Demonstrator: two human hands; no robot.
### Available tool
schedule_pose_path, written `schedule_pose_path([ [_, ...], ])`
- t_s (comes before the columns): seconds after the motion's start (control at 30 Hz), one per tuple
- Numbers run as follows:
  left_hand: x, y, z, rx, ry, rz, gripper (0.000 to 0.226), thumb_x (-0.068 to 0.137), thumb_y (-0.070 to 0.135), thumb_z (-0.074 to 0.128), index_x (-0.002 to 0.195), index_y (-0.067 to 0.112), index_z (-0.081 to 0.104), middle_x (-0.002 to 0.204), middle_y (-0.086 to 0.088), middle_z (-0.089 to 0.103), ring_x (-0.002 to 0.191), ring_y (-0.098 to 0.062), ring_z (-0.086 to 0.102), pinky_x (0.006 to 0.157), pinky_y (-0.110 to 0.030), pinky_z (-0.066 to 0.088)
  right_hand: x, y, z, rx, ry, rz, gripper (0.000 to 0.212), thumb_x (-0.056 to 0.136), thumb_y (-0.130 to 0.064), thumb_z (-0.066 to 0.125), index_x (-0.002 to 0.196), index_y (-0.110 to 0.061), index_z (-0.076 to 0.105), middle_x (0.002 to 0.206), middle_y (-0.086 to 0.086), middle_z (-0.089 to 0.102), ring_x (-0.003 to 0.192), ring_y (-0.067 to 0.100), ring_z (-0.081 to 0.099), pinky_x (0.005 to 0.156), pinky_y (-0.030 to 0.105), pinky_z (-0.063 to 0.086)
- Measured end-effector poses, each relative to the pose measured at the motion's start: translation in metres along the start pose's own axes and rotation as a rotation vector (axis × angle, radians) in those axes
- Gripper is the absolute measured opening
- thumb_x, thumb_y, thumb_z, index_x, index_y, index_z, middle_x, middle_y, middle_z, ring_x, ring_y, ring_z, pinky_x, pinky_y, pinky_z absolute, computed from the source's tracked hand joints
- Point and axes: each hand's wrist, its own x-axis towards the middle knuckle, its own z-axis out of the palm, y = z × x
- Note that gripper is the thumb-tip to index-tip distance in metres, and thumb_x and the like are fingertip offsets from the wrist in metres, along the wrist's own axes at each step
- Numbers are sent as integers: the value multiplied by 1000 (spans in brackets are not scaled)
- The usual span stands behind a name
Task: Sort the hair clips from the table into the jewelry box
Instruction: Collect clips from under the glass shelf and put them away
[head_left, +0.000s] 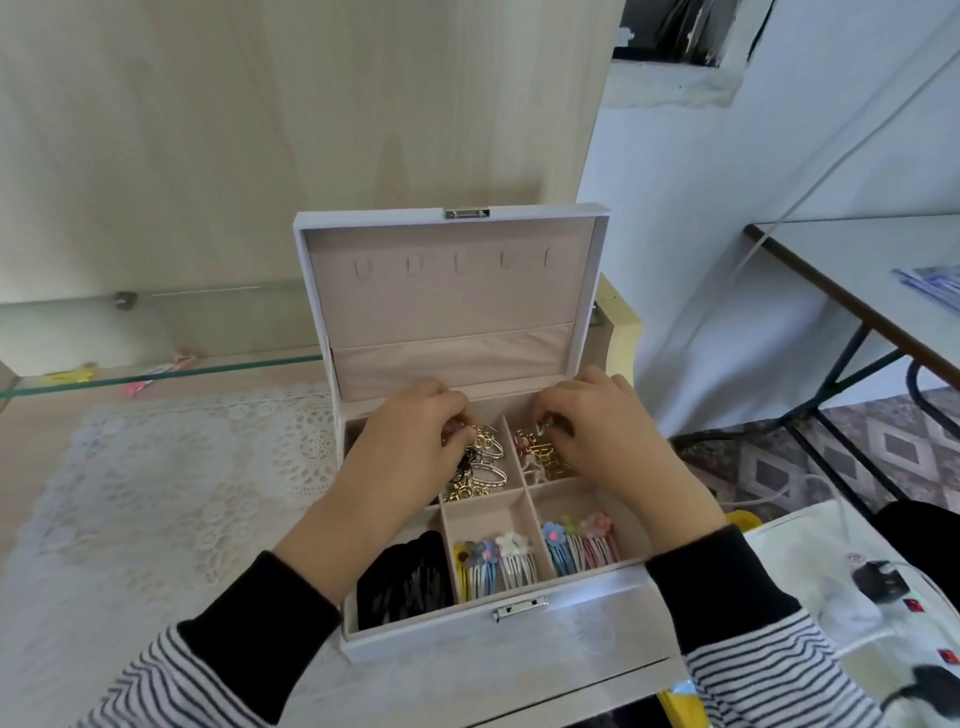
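Both hands are curled into the box's (571, 597) rear compartments: the left hand (410, 441) is pinched on gold clips (480, 462) in the middle cell, the right hand (597, 421) on clips (540, 457) in the right cell. Each pile lies directly beneath its own fingertips, the oval clips' long axes running roughly front to back. Flower clips (582, 545) and black clips (405, 582) are seen in the front cells, nearer the wrists.

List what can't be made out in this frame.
Head view only:
- Back-left compartment of the jewelry box: covered by the left hand.
- Whether either hand grips a clip: fingertips curl out of sight; right hand likewise.
- Metal clips: tangled, count unclear.
- Items on the glass shelf: too small and blurred.
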Motion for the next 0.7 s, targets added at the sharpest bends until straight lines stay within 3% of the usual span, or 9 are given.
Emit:
schedule_pose_path([
  [0.13, 3, 0, 3, 63, -48, 18, 5, 87, 19, 69, 90, 19, 72, 89, 7, 65, 84, -11, 62, 78, -37, 54, 0, -3, -1, -68, -10, 5, 25, 86, -13, 59, 100, -32, 66, 102, -14, 67, 101, 17, 44, 76, 29, 19],
  [0.33, 9, -1, 7, 76, -87, 5, 14, 89, 18, 65, 96, 23, 76, 92, 9, 72, 87, -9, 63, 82, -34, 52, 3, -5, 1, -111, -54, 53, 28, 86, -7, 54, 97, -30, 65, 99, -10, 65, 104, 14, 41, 76, 27, 14],
  [0.47, 9, 1, 9, 59, -131, 0, 21, 91, 16, 64, 103, 28, 77, 99, 12, 74, 91, -4, 65, 86, -23, 49, 2, -6, 2, -138, 8, 54, 24, 84, -7, 60, 91, -30, 67, 92, -12, 65, 98, 14, 42, 73, 27, 11],
  [0.7, 5, 2, 3, 65, -144, 13, 26, 93, 16, 62, 114, 27, 72, 112, 13, 71, 104, -5, 63, 93, -22, 46, 0, -6, 11, -178, 162, 39, 28, 65, -4, 77, 72, -29, 67, 70, -12, 67, 76, 20, 50, 68, 32, 25],
])
